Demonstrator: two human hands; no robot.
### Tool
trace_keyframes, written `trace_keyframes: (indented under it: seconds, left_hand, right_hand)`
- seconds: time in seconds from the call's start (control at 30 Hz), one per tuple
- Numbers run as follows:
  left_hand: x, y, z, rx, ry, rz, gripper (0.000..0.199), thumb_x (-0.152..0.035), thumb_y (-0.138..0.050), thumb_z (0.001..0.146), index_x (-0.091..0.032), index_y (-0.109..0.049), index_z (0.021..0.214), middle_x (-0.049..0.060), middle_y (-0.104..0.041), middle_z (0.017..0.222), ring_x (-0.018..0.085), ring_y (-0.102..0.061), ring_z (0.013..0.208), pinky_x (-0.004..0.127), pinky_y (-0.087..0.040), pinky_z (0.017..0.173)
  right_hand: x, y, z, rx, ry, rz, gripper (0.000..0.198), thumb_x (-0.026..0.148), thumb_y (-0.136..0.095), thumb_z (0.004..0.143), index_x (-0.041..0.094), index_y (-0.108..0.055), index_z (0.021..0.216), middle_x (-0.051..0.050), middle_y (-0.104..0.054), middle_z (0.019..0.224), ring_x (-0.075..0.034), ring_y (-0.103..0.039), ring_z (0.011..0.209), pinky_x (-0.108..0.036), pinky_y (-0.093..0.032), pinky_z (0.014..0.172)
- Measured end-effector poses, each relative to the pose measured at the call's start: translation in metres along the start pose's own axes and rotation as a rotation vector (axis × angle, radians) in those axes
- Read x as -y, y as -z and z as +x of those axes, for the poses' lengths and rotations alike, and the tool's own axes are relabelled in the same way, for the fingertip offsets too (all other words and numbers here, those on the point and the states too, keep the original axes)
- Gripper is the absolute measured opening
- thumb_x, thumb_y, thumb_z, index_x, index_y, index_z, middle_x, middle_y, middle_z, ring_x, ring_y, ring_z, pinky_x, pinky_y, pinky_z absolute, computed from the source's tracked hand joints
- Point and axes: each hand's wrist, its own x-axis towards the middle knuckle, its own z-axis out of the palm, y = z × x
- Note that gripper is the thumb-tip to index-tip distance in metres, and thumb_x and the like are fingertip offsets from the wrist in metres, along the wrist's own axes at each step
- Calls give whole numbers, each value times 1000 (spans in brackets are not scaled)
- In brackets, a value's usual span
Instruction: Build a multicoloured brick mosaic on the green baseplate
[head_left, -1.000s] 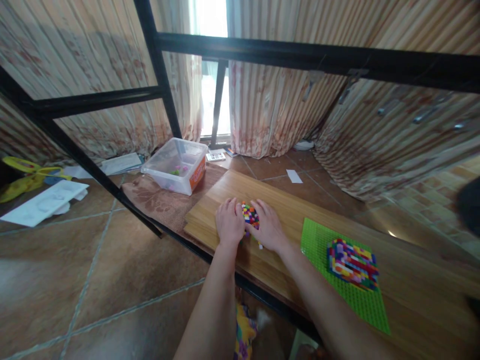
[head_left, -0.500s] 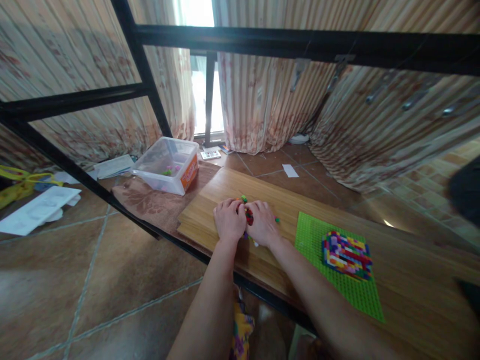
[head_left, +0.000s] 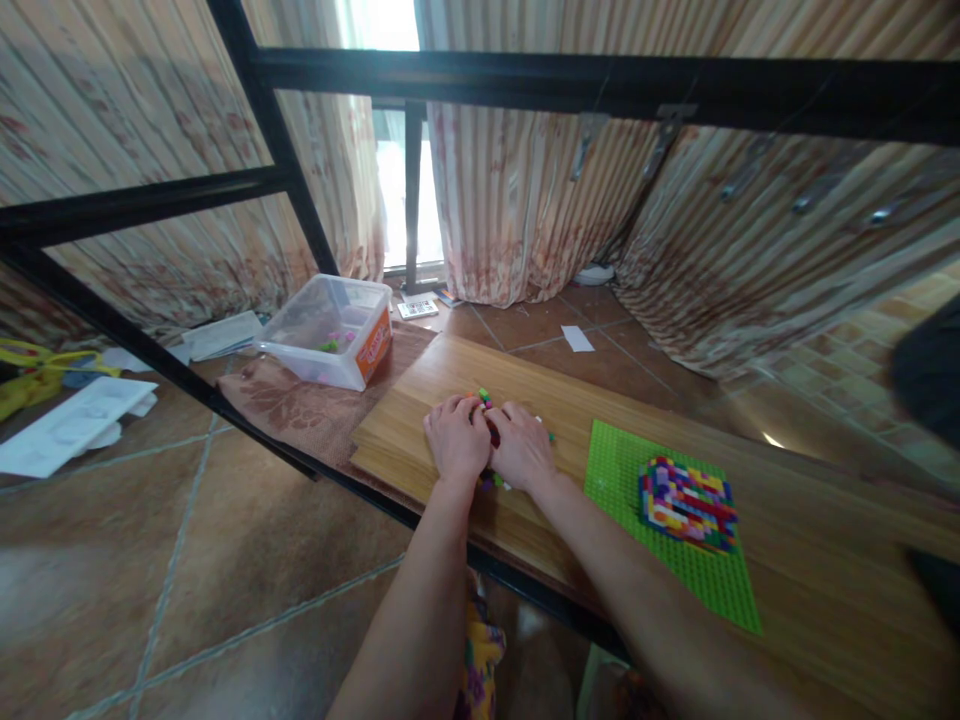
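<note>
Through the head camera I look at a tiled floor [head_left: 262,560], striped curtains [head_left: 510,200] with a bright gap between them, and a wooden counter [head_left: 412,410] running away to the right. On it, my view centres on the two hands, set close together with fingers curled downward. The left hand [head_left: 457,440] and the right hand [head_left: 521,447] cup a heap of small coloured bricks [head_left: 494,437], which lies on the counter under and between them. They cover so much of it that I cannot tell whether either one grips a piece. A few bricks show past the fingertips, green among them, and others sit near the wrists.

To the right, well apart from the heap, I see a green baseplate [head_left: 611,480] lying flat, bearing a blocky multicoloured build [head_left: 686,505]. Beyond the counter's left end, a clear plastic tub [head_left: 319,368] with an orange label rests on a brown cloth [head_left: 277,400], holding some pink and green pieces. Farther out, a black metal frame [head_left: 525,80] crosses my view, and a white card [head_left: 577,338] lies on the floor.
</note>
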Motion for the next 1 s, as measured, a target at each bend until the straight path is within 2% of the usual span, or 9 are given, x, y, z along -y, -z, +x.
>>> trace_keyframes:
  seconds: [0.4,0.63,0.83,1.0]
  left_hand:
    - [4,-3,1,-33,-5,-33,25,-21,-54,88,-25,-75,101,4,-72,115,25,-59,109,39,-41,97]
    - [5,-5,2,-39,7,-30,26,-21,-54,87,-25,-75,101,4,-72,115,26,-59,107,40,-42,97]
    - [3,-3,2,-33,25,-33,27,-21,-52,87,-25,-75,101,5,-72,116,26,-59,109,40,-41,99]
    - [4,-4,2,-35,20,-32,27,-20,-53,86,-24,-75,102,5,-72,116,27,-59,109,41,-41,98]
  right_hand:
    - [-1,-3,-1,-31,10,-4,20,34,-52,93,21,-63,103,-10,-61,105,-25,-55,102,-33,-42,81]
    - [0,-2,-2,-41,-31,-5,16,33,-52,92,23,-62,100,-8,-59,100,-23,-56,94,-30,-41,73]
    - [-1,-3,1,-62,31,-19,15,28,-52,91,20,-60,100,-10,-62,104,-26,-52,100,-34,-42,83]
    - [0,-2,2,-32,70,3,17,27,-48,93,19,-61,103,-9,-66,102,-25,-55,96,-34,-41,81]
